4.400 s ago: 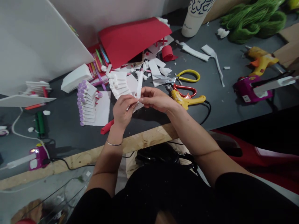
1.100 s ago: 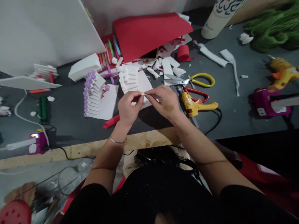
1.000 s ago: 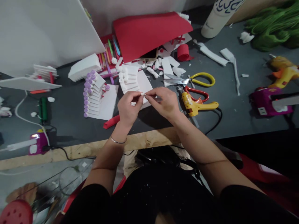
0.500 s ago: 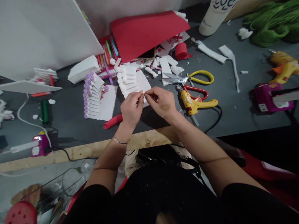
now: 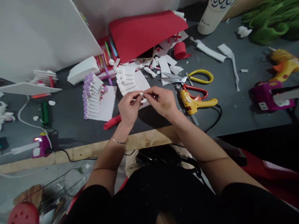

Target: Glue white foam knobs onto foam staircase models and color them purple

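Between the fingertips of both hands is a small white piece (image 5: 141, 93), too small to name more exactly. My left hand (image 5: 129, 107) pinches it from the left, and my right hand (image 5: 161, 101) pinches from the right. Just beyond the hands lies a white stepped model with rolled ends (image 5: 126, 79) on a white sheet (image 5: 142, 81). Left of it stands a similar model with purple rolled ends (image 5: 92, 96). A red paper tube (image 5: 112, 122) rests beside my left wrist.
Right of my hands lie yellow-handled scissors (image 5: 201, 76), a red-handled tool (image 5: 197, 91) and a yellow glue gun (image 5: 196, 104) with a black cord. A large red sheet (image 5: 144, 34) covers things at the back. A white cup (image 5: 212, 18) stands farther right, near green yarn (image 5: 271, 23).
My left hand has shifted slightly left and its fingers have rolled, so more of the small white piece shows. My right hand has barely moved.
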Tool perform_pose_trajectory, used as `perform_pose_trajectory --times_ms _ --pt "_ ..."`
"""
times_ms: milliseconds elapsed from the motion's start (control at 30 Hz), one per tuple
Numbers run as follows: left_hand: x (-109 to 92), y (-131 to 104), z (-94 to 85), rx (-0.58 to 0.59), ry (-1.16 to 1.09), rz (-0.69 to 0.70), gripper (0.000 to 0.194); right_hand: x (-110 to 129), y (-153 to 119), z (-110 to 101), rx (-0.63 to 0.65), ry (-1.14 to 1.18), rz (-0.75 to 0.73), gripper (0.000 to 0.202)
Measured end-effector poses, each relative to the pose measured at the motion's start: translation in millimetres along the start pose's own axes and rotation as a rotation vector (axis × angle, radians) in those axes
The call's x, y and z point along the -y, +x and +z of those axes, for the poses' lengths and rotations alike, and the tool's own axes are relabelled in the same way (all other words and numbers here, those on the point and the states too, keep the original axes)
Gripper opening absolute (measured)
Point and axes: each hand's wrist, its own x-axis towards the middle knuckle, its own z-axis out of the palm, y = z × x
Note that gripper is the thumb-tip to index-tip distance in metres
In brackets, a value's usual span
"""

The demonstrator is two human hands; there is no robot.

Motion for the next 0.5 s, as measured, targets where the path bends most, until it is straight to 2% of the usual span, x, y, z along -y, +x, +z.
perform_pose_trajectory --times_ms 233,500 --pt "-2.0 -1.6 0.1 -0.051 0.052 0.009 0.026 1.5 -0.3 0.7 -0.013 0.034 -0.039 0.018" --pt "-3.1 -0.5 -3.8 -0.034 0.319 0.180 0.028 -1.8 -2.3 7.0 0.008 -0.015 -0.074 0.017"
